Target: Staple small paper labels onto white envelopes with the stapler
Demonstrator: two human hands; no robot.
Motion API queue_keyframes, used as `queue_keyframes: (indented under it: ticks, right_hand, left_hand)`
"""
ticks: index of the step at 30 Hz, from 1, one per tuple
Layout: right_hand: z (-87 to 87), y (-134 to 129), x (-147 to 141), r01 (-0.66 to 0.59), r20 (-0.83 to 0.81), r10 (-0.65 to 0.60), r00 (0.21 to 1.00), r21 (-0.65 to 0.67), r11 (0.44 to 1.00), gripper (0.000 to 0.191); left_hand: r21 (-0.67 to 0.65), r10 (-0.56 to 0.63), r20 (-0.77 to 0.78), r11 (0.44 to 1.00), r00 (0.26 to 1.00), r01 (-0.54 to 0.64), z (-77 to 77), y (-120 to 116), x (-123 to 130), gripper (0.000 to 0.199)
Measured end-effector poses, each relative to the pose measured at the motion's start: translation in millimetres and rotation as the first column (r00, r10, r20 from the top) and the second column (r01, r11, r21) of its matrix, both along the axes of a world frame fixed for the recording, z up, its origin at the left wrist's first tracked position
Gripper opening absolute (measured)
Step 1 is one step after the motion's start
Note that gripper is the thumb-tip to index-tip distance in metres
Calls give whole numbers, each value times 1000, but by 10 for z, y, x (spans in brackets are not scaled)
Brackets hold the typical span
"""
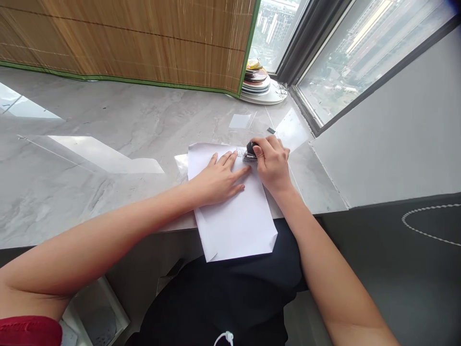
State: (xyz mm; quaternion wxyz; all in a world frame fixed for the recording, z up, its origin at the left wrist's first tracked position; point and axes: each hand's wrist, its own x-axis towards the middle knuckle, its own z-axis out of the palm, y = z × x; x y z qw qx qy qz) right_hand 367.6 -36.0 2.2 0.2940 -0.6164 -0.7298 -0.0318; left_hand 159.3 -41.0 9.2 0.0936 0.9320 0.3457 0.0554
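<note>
A sheet of white paper (230,226) with bent corners lies partly on the marble-look ledge, its near end reaching over the edge above my lap. My left hand (224,179) rests flat on it, fingers spread. In my right hand (272,156) is a small black roller stamp (251,148), held against the paper's far right corner. Dense dark printed marks (240,152) show on the paper beside the stamp and under it. My fingers hide part of the stamp.
A small dark piece (271,130) lies on the ledge (144,110) beyond my right hand. Stacked plates (264,93) stand in the window corner beside a hanging bamboo blind (144,43). A white wall (389,129) rises at right, with a beaded cord (414,228) below.
</note>
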Motion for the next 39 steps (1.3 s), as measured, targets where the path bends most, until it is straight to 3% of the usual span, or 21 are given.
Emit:
queue_keyframes:
  ticks: [12, 22, 35, 39]
  right_hand:
    - [-85, 114, 221, 150, 157, -162, 974, 84, 985, 37]
    - [-131, 103, 411, 319, -16, -319, 947, -9, 948, 39]
    - [-176, 113, 468, 253, -207, -262, 943, -70, 965, 29]
    - [-111, 92, 378, 274, -295, -262, 919, 0, 962, 25]
  left_hand:
    - [20, 53, -23, 998, 998, -52, -77, 36, -8, 66]
    - [14, 56, -17, 998, 998, -56, -108, 78, -42, 74]
    - [38, 39, -9, 999, 999, -39, -59, 152, -65, 73]
    - [42, 53, 33, 998, 998, -55, -114, 215, -64, 71]
